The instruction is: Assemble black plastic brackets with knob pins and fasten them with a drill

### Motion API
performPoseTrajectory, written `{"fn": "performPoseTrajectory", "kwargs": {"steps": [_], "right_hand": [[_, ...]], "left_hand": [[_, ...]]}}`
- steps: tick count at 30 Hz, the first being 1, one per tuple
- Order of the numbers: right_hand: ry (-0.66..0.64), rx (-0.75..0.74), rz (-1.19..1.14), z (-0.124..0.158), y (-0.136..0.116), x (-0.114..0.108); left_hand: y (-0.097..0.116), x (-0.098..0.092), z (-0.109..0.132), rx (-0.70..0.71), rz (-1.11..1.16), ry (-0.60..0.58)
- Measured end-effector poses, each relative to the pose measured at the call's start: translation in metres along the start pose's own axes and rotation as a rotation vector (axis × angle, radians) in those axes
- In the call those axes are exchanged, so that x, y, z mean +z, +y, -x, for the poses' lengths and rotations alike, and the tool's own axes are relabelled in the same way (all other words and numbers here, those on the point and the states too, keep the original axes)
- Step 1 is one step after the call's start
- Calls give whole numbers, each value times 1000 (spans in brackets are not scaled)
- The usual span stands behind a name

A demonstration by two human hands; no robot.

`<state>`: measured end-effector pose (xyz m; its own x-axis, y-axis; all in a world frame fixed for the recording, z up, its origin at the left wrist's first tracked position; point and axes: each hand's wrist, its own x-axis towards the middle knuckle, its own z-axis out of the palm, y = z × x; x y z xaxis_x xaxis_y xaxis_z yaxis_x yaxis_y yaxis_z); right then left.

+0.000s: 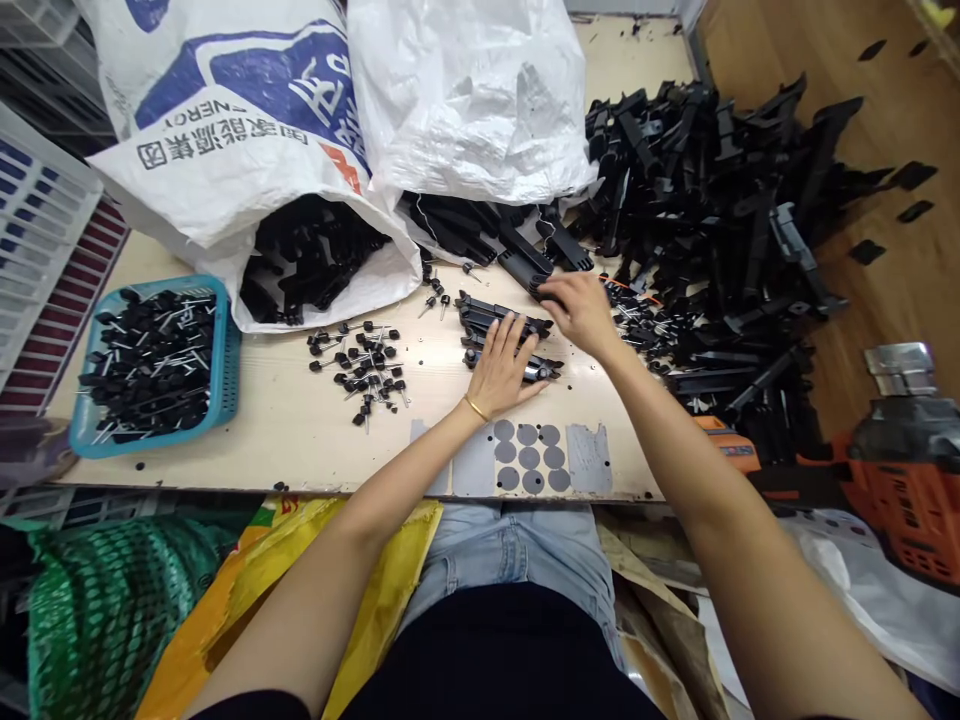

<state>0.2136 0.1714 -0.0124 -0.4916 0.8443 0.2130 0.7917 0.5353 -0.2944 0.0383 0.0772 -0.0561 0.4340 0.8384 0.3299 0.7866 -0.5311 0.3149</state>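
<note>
My left hand (504, 368) lies flat with its fingers stretched over several long black plastic parts (480, 318) laid side by side on the table. Beyond it, my right hand (583, 310) curls its fingers around the near end of a black plastic part (523, 268) at the mouth of a white sack (472, 100). The fingertips are partly hidden and slightly blurred. Left of my hands, a loose cluster of black-headed screws (364, 365) is spread on the table.
A blue basket (231, 350) full of black-headed screws stands at left. Behind it lies an open printed sack (202, 200) holding black parts. To the right rise a big heap of black parts (712, 180) and an orange power tool (900, 500). Grey round stickers (529, 458) lie at the front edge.
</note>
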Motion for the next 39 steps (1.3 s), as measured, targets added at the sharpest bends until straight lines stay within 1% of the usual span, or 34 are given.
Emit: {"fn": "performPoseTrajectory", "kwargs": {"steps": [1, 3, 5, 6, 7, 9, 10, 11, 12, 14, 15, 16, 17, 18, 19, 20, 21, 22, 23, 24, 26, 27, 28, 29, 30, 31, 32, 34, 36, 37, 38, 39], "right_hand": [[9, 86, 70, -4, 4, -5], [-53, 233, 156, -11, 13, -10], [-88, 318, 182, -10, 19, -15], [-58, 335, 180, -5, 19, -19], [-1, 333, 171, 4, 19, -24], [112, 256, 129, 34, 11, -36], [121, 179, 94, 53, 5, -42], [87, 87, 58, 74, -3, -45], [33, -4, 30, 94, -12, -46], [-96, -157, -11, 130, -31, -40], [-148, -206, -27, 144, -41, -34], [-196, -238, -44, 155, -49, -27], [-235, -255, -63, 163, -56, -20], [-264, -257, -86, 169, -62, -15], [-279, -244, -112, 173, -67, -12], [-271, -212, -137, 176, -71, -12], [-233, -149, -155, 179, -75, -14], [-171, -49, -158, 180, -79, -17], [-98, 79, -148, 181, -83, -20], [-34, 220, -130, 181, -87, -23], [21, 470, -100, 178, -98, -20], [15, 552, -99, 176, -104, -15], [-4, 592, -114, 173, -109, -7], [-22, 597, -145, 170, -115, 2], [-31, 576, -192, 167, -121, 11], [-31, 539, -246, 165, -126, 20], [-27, 495, -295, 163, -131, 27], [-24, 437, -321, 162, -140, 35], [-57, 442, -229, 162, -147, 36], [-87, 449, -166, 163, -150, 35], [-120, 449, -111, 163, -152, 34], [-150, 442, -69, 163, -154, 33]], "left_hand": [[1, -1, -5, -48, -23, -32], [3, -1, -16, -111, -66, -105], [5, 1, -26, -143, -89, -146], [5, 2, -30, -147, -86, -148], [2, 2, -33, -143, -73, -137], [-13, -6, -36, -113, -22, -67], [-27, -13, -35, -112, 6, -5], [-46, -24, -32, -132, 27, 72], [-69, -36, -27, -193, 37, 162], [-123, -64, -14, -466, -4, 342], [-149, -78, -7, -563, -25, 375], [-173, -92, 1, -661, -41, 391], [-193, -103, 9, -816, -77, 359], [-207, -114, 17, -874, -81, 324], [-216, -123, 25, -892, -83, 273], [-219, -133, 33, -873, -140, 178], [-217, -143, 42, -852, -161, 148], [-210, -154, 51, -832, -167, 127], [-200, -167, 60, -784, -169, 97], [-186, -180, 69, -699, -196, 48], [-151, -202, 85, -550, -206, -84], [-130, -209, 91, -490, -174, -155], [-109, -210, 97, -446, -114, -194], [-87, -207, 101, -395, 0, -268], [-65, -197, 104, -346, 125, -337], [-45, -182, 105, -307, 235, -382], [-27, -162, 106, -282, 307, -374], [-1, -116, 106, -279, 399, -277], [15, -72, 108, -351, 459, -142], [20, -55, 110, -401, 480, -89], [24, -42, 113, -428, 478, -38], [26, -33, 116, -445, 461, 5]]}}
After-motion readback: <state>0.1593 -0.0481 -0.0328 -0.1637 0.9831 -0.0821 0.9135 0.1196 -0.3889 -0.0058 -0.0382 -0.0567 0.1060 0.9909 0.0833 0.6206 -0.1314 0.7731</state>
